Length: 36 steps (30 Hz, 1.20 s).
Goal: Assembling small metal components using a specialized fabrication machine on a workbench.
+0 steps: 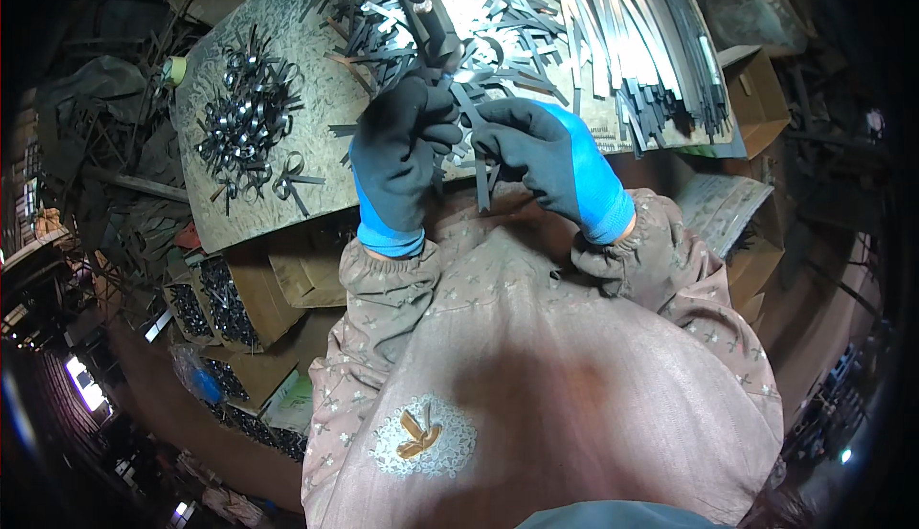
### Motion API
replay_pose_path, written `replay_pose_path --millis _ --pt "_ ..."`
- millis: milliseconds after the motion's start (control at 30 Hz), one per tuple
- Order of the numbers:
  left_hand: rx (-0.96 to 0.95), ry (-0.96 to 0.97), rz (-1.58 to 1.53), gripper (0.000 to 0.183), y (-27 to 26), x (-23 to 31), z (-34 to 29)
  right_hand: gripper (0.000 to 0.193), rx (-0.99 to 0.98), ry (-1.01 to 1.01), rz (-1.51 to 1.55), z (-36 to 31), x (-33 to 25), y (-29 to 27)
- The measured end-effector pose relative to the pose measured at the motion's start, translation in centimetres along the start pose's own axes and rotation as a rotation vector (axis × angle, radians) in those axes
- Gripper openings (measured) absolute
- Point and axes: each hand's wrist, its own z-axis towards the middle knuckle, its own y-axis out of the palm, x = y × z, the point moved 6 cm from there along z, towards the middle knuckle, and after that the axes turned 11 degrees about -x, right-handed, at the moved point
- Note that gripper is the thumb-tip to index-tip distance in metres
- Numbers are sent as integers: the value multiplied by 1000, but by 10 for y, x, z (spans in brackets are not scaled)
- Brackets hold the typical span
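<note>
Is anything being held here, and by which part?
The right grip holds a dark strip partway along its length; whether the left grip holds anything is unclear.

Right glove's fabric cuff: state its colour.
The fabric cuff is bright blue, shown best in the head view.

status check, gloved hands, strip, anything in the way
Right hand pinching dark flat strip. Left hand beside it, grip unclear. Metal machine arm just ahead of both.

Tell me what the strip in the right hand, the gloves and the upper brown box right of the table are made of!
Strip: perhaps metal, dull grey; thin and straight-edged.
Gloves: wrinkled, likely blue fabric with a dull black coating, perhaps rubber.
Brown box: probably cardboard, dull, with folding flaps.
</note>
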Motion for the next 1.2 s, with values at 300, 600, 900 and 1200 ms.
replay_pose_path --millis 300,600,900,1200 --pt "83 153 -106 47 -17 8 36 29 89 44 -14 30 -23 -6" --pt "2 49 -274 30 -24 14 61 27 117 -113 -14 48 -33 -12" --pt "19 -114 -230 26 -29 9 68 32 72 -130 -1 56 -33 -14" --pt "-57 113 454 18 -46 21 79 34 -164 -63 38 42 -34 -5"
